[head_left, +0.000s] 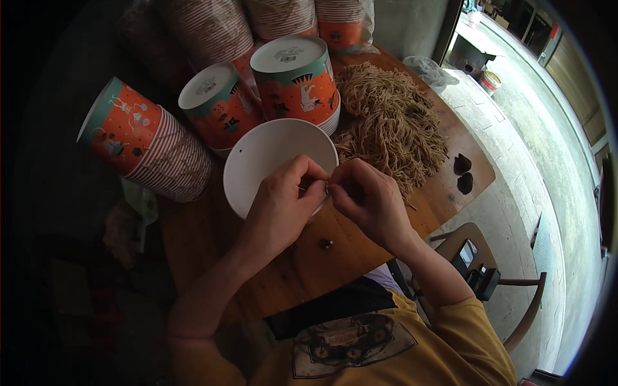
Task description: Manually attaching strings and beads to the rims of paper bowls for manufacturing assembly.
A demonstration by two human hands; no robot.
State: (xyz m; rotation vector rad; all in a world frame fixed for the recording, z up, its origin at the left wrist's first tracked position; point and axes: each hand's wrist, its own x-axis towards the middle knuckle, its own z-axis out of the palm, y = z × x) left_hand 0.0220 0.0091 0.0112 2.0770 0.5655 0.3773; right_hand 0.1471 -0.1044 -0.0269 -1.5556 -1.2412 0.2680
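A white-lined paper bucket [261,145] lies tipped on the wooden table, its mouth facing me and a small dark hole in its left wall. Over its right rim, my left hand [286,196] and my right hand [368,196] meet with fingertips pinched together. Something small and pale shows between them, too small to name. A large heap of tan cords [393,122] lies just beyond my right hand. Below the bucket, on the table, are a few tiny dark and pale bits [326,244].
Upturned orange-and-teal buckets [299,87] stand behind, with a tilted nested stack [164,148] at left and bagged stacks [206,29] at the back. Two dark pieces [463,174] lie near the table's right edge. A chair [476,257] at right holds a phone [468,252].
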